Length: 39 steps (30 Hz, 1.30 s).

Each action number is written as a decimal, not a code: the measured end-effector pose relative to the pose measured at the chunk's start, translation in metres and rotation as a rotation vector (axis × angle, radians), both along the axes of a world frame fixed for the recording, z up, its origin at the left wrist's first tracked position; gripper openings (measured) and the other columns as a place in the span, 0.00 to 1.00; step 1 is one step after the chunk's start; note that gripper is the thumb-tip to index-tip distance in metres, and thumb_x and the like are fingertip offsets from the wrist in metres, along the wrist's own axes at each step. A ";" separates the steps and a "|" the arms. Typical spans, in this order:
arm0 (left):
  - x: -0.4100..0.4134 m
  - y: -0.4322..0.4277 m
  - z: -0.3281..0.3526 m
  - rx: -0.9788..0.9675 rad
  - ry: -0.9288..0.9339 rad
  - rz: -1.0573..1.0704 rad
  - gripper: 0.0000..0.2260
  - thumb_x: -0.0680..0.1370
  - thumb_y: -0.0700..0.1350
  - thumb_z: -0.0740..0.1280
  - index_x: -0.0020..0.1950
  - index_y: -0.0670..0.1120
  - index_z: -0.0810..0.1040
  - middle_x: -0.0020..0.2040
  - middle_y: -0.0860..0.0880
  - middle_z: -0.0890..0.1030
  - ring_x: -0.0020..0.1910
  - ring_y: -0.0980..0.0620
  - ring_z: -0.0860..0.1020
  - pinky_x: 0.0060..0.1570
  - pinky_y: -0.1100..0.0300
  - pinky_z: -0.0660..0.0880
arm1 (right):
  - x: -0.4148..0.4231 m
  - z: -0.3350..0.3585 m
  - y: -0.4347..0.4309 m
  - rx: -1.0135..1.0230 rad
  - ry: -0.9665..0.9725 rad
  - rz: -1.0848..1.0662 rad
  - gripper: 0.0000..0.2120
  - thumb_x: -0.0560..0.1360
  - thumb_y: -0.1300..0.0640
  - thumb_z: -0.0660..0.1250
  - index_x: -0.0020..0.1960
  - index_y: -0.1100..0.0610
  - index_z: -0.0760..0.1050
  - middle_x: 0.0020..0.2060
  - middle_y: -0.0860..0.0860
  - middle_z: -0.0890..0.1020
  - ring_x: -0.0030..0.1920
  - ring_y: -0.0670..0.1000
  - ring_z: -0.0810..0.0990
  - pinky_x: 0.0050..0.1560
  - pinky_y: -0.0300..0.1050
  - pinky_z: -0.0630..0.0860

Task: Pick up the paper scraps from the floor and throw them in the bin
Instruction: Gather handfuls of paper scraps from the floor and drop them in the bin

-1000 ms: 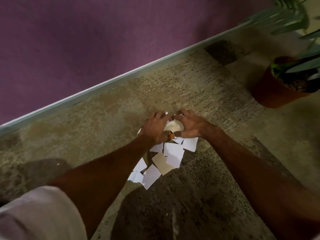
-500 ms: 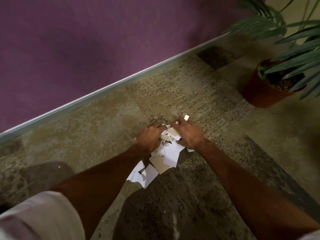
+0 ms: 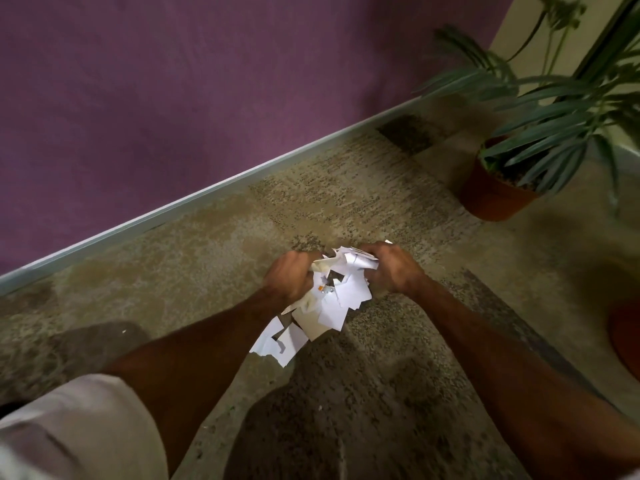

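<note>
A heap of white paper scraps (image 3: 337,296) lies bunched on the patterned carpet in the middle of the view. My left hand (image 3: 292,277) presses in on the heap's left side with curled fingers. My right hand (image 3: 389,268) closes on its right side, and crumpled scraps stick up between the two hands. A few flat scraps (image 3: 278,341) trail toward me just below the left wrist. No bin is in view.
A purple wall with a pale skirting board (image 3: 207,195) runs diagonally behind the heap. A potted plant in a brown pot (image 3: 491,195) stands at the right. A round reddish-brown object (image 3: 628,336) shows at the right edge. My knee in light fabric (image 3: 79,427) fills the lower left.
Both hands have drawn the spread scraps together into a tighter, crumpled bunch between them. The view has shifted so more of the plant shows.
</note>
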<state>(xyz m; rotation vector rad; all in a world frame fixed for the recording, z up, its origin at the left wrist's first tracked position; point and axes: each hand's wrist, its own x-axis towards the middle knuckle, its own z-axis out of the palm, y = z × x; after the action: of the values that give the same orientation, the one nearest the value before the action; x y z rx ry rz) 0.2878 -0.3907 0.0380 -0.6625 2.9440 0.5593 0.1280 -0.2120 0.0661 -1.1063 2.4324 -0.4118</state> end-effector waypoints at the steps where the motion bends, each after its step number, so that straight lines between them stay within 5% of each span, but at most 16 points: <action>1: 0.000 0.001 0.005 -0.008 -0.005 0.001 0.15 0.79 0.42 0.63 0.64 0.44 0.80 0.54 0.41 0.84 0.52 0.40 0.82 0.53 0.46 0.79 | -0.001 0.005 0.004 -0.024 -0.023 -0.014 0.25 0.71 0.58 0.77 0.67 0.45 0.81 0.54 0.51 0.88 0.47 0.51 0.86 0.46 0.44 0.82; 3: 0.000 0.005 0.015 -0.016 0.015 0.004 0.15 0.79 0.43 0.63 0.65 0.44 0.79 0.55 0.41 0.83 0.52 0.41 0.82 0.53 0.47 0.79 | -0.002 0.017 0.010 -0.096 -0.091 -0.059 0.26 0.72 0.54 0.78 0.69 0.45 0.80 0.54 0.51 0.88 0.44 0.50 0.85 0.43 0.44 0.82; 5: -0.002 0.012 0.027 -0.006 0.053 0.008 0.16 0.79 0.42 0.65 0.66 0.45 0.79 0.53 0.41 0.83 0.50 0.42 0.81 0.50 0.48 0.79 | -0.004 0.032 0.016 -0.153 -0.167 -0.118 0.28 0.73 0.51 0.78 0.72 0.49 0.78 0.57 0.54 0.86 0.49 0.55 0.87 0.47 0.55 0.86; 10: -0.009 0.037 0.064 -0.002 0.078 0.005 0.16 0.79 0.42 0.65 0.66 0.46 0.80 0.53 0.42 0.82 0.49 0.42 0.81 0.50 0.48 0.80 | -0.010 0.073 0.037 -0.194 -0.336 -0.267 0.29 0.77 0.58 0.76 0.76 0.59 0.70 0.58 0.62 0.81 0.51 0.65 0.87 0.46 0.67 0.85; 15: -0.025 0.083 0.105 -0.025 0.126 -0.018 0.12 0.78 0.42 0.68 0.60 0.43 0.82 0.49 0.41 0.83 0.44 0.42 0.80 0.40 0.53 0.74 | -0.013 0.122 0.076 -0.211 -0.325 -0.310 0.30 0.78 0.64 0.74 0.77 0.59 0.68 0.60 0.65 0.81 0.42 0.59 0.83 0.35 0.54 0.85; 18: -0.041 0.118 0.128 -0.006 0.176 -0.078 0.11 0.76 0.41 0.69 0.57 0.43 0.84 0.47 0.40 0.85 0.43 0.40 0.82 0.39 0.53 0.77 | -0.015 0.151 0.112 -0.210 -0.265 -0.300 0.30 0.77 0.64 0.74 0.77 0.58 0.69 0.57 0.64 0.83 0.40 0.57 0.83 0.32 0.51 0.85; 22: -0.066 0.166 0.153 -0.021 0.176 -0.185 0.15 0.77 0.43 0.66 0.62 0.46 0.82 0.55 0.41 0.84 0.53 0.40 0.81 0.53 0.47 0.79 | -0.022 0.188 0.170 -0.180 -0.180 -0.318 0.31 0.77 0.64 0.75 0.77 0.58 0.70 0.53 0.63 0.83 0.37 0.57 0.82 0.38 0.55 0.85; 25: -0.092 0.212 0.181 -0.027 0.254 -0.287 0.15 0.76 0.44 0.66 0.62 0.49 0.83 0.54 0.39 0.85 0.55 0.35 0.82 0.52 0.47 0.79 | -0.035 0.224 0.221 -0.157 -0.046 -0.302 0.24 0.77 0.62 0.74 0.72 0.58 0.75 0.43 0.56 0.83 0.34 0.53 0.83 0.31 0.50 0.85; 29: -0.136 0.287 0.224 0.015 0.358 -0.366 0.20 0.74 0.43 0.63 0.65 0.53 0.81 0.56 0.39 0.85 0.57 0.35 0.82 0.56 0.44 0.80 | -0.062 0.273 0.301 -0.189 0.103 -0.446 0.16 0.79 0.59 0.74 0.65 0.61 0.78 0.45 0.59 0.86 0.40 0.57 0.88 0.38 0.56 0.87; 33: -0.183 0.361 0.250 -0.044 0.455 -0.446 0.18 0.76 0.39 0.65 0.65 0.49 0.81 0.54 0.40 0.84 0.55 0.38 0.83 0.55 0.45 0.81 | -0.094 0.298 0.380 -0.158 0.320 -0.576 0.17 0.79 0.56 0.73 0.66 0.58 0.78 0.40 0.48 0.79 0.35 0.48 0.78 0.29 0.34 0.71; 35: -0.206 0.395 0.258 -0.059 0.508 -0.485 0.15 0.77 0.38 0.66 0.63 0.47 0.81 0.53 0.42 0.84 0.52 0.40 0.83 0.51 0.48 0.82 | -0.107 0.299 0.414 -0.131 0.378 -0.619 0.17 0.78 0.54 0.73 0.66 0.56 0.79 0.43 0.52 0.82 0.37 0.53 0.82 0.32 0.38 0.76; 39: -0.249 0.455 0.257 -0.103 0.509 -0.563 0.17 0.78 0.35 0.67 0.66 0.47 0.80 0.52 0.44 0.84 0.51 0.43 0.83 0.44 0.54 0.78 | -0.124 0.274 0.463 0.021 0.487 -0.669 0.15 0.74 0.57 0.71 0.61 0.55 0.81 0.53 0.60 0.85 0.53 0.64 0.84 0.53 0.58 0.81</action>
<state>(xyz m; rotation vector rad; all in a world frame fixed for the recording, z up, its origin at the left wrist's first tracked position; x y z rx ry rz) 0.0384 0.0642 0.2951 0.3755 3.4042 0.5794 0.0037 0.2506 0.3398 -0.3684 3.2098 -0.3356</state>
